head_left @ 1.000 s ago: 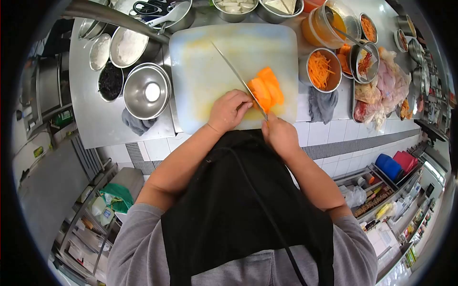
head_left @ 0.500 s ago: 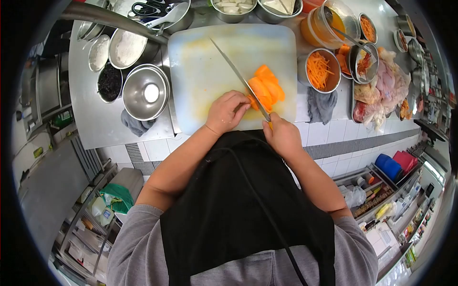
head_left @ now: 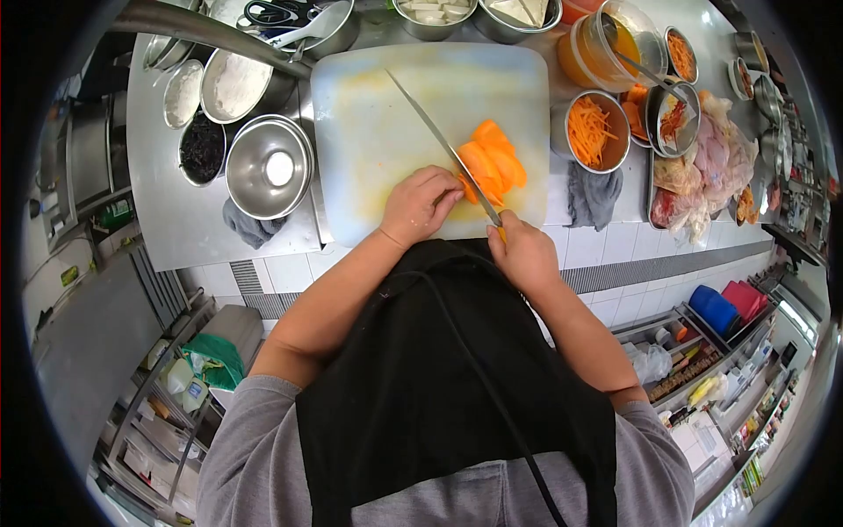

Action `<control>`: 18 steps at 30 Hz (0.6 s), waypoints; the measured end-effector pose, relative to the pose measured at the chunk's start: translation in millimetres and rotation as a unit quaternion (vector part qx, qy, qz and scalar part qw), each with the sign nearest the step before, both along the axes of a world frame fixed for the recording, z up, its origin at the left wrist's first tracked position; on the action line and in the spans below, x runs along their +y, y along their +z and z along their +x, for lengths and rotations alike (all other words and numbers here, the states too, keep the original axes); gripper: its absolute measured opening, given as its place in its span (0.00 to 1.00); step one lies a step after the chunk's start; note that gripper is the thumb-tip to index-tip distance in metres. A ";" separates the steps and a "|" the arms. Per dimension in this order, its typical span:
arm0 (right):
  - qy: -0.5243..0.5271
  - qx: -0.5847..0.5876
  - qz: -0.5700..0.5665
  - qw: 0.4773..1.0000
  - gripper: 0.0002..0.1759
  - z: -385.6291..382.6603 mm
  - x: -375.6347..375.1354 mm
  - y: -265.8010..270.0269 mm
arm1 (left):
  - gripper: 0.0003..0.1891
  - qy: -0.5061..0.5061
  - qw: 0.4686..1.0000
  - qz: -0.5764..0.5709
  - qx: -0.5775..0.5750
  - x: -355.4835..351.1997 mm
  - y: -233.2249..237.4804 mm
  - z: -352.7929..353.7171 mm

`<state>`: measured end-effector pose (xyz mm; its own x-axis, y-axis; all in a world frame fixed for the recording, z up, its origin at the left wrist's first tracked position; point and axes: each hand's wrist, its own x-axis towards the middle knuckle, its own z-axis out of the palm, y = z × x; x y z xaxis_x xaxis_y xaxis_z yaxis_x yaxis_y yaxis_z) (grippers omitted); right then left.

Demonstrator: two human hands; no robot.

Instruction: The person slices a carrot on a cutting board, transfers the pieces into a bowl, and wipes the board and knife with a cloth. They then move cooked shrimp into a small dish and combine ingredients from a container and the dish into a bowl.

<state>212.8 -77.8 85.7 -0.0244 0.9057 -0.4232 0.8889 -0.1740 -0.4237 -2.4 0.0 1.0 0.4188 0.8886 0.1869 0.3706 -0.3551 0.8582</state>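
Observation:
A long knife [head_left: 439, 136] lies diagonally over the cutting board [head_left: 369, 114], its tip toward the upper left. My right hand [head_left: 525, 253] is closed round its yellow handle near the board's lower edge. Orange slices [head_left: 492, 161] lie in an overlapping pile just right of the blade. My left hand [head_left: 423, 204] is on the lower part of the board, left of the blade, its curled fingertips at the lower left end of the slices. A small piece of orange slice shows at those fingertips, between them and the knife.
Right of the board stand a bowl of orange shreds [head_left: 590, 130], a grey cloth [head_left: 594, 193], a tub of orange liquid [head_left: 606, 48] and bagged meat [head_left: 702, 176]. On the left are stacked steel bowls [head_left: 268, 169] and a bowl of dark shreds [head_left: 202, 151]. A metal bar [head_left: 202, 33] crosses the upper left.
The view has shifted very slightly. Both hands, the knife and the orange slices keep nearly the same places relative to the board.

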 end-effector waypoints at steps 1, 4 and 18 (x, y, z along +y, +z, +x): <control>0.000 0.000 0.000 1.000 0.14 0.2 0.0 0.0 | 0.06 0.000 1.000 0.000 0.000 0.1 0.1 0.1; 0.000 0.002 0.002 1.000 0.14 -0.5 -0.5 0.3 | 0.06 0.001 1.000 -0.007 0.001 -0.5 0.4 -1.0; 0.012 0.007 0.020 1.000 0.14 3.1 -2.3 -0.7 | 0.04 0.014 1.000 0.011 -0.001 -0.4 -0.3 1.1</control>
<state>215.9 -80.1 85.1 -0.0520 0.9208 -0.3866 0.8870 -0.1353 -0.4414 -1.3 -0.4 0.7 0.3936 0.8958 0.2064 0.3797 -0.3629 0.8510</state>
